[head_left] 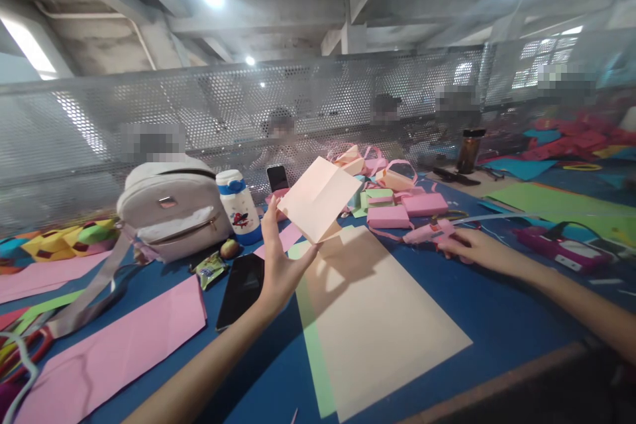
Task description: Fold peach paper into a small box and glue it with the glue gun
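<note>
My left hand [284,265] grips a folded piece of peach paper [320,199] between thumb and fingers, raised above the table. Under it lie large cream sheets [387,318] with a green sheet [318,358] showing along their left edge. Out to the right, my right hand [464,248] is closed around a pink glue gun [430,232] low over the blue tabletop. The gun's nozzle points left, close to small pink paper boxes [390,216]. A black phone [242,288] lies flat beside my left wrist.
A white backpack [173,209] and a blue-and-white bottle [239,209] stand at the back left. Folded pink paper [124,344] covers the left front. A purple device [561,248] lies at right. Behind runs a perforated metal screen [318,89], with people beyond.
</note>
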Available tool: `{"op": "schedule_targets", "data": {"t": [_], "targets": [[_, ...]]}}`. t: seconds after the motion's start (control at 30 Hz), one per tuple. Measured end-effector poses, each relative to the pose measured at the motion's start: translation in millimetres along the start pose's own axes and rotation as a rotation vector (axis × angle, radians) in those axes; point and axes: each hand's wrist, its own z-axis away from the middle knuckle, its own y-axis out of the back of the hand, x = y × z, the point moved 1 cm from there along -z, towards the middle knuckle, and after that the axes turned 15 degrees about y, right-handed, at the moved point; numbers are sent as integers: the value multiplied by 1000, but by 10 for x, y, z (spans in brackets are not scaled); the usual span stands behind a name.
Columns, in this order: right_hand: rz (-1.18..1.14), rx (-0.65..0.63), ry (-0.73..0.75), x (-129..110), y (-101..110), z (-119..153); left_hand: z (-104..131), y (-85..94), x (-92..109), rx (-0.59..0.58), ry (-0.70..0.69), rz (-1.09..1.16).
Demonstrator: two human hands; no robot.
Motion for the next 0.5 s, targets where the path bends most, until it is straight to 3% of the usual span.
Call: {"op": "schedule_targets", "data": {"t": [0.13, 0.3, 0.4, 0.5], "targets": [[109, -30, 17, -19, 34, 12, 7, -9, -16, -3, -15, -7], [528, 27, 159, -169, 137, 245, 11, -16, -40, -3, -8, -10], [618, 10, 209, -537, 140, 460, 11, -24, -40, -9, -13, -15], [436, -183, 384, -1071, 14, 503, 15, -31, -18, -12, -18, -11]]}}
